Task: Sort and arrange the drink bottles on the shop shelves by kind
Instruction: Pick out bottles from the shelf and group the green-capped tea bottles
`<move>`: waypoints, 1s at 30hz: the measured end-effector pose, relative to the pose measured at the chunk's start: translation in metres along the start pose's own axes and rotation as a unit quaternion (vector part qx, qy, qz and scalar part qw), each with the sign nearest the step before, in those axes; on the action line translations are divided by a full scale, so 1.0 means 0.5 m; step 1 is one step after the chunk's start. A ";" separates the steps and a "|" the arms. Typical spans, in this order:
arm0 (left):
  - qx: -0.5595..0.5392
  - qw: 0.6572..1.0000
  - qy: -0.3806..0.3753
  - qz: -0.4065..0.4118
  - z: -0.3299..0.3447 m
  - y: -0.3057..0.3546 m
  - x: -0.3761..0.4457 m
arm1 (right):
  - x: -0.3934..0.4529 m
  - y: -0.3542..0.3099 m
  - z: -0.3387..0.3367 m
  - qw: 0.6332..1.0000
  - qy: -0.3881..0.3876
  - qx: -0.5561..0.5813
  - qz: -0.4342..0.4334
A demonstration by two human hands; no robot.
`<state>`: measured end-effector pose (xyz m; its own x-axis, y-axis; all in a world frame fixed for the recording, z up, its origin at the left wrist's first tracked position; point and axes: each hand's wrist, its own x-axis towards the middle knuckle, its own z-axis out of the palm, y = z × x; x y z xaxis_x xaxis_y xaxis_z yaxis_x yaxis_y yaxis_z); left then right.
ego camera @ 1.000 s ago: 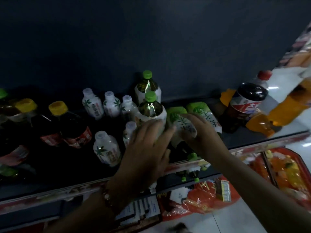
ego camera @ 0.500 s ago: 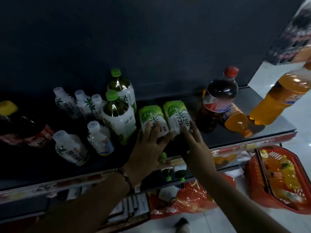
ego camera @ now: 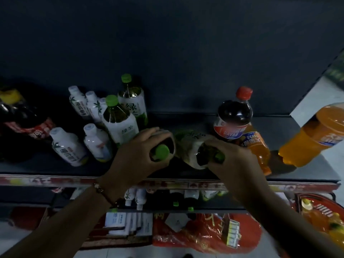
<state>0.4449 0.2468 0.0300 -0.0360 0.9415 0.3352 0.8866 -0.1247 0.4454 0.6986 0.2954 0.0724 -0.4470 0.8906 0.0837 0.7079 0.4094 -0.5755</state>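
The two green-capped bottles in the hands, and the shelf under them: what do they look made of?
Left bottle and right bottle: likely clear plastic, since dark liquid shows through at the shoulders, with glossy printed sleeves and matte green plastic caps. Shelf: dark, smooth, faint sheen, probably painted metal, though dim light leaves it uncertain.

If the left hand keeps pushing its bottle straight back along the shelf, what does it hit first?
Probably the nearer big green tea bottle: the left hand, gripping a green-capped bottle, points up-left and already sits close beside it. Depth is unclear; it might slip past toward the back wall.

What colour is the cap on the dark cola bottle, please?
Red; the cola bottle's cap shows best in the head view.
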 end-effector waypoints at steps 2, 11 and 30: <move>-0.028 0.999 0.022 -0.028 -0.013 0.013 0.017 | 0.022 -0.011 -0.031 1.000 -0.012 0.018 0.002; -0.002 0.987 0.012 -0.158 -0.031 0.015 0.129 | 0.153 -0.087 -0.064 0.993 0.001 -0.078 -0.092; 0.001 0.992 0.123 0.006 -0.045 0.048 0.094 | 0.102 -0.074 0.011 0.995 0.046 -0.043 -0.082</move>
<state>0.4544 0.2809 0.0750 -0.1366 0.8354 0.5324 0.8888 -0.1340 0.4383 0.6465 0.3246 0.0934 -0.5112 0.8231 0.2473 0.6758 0.5628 -0.4760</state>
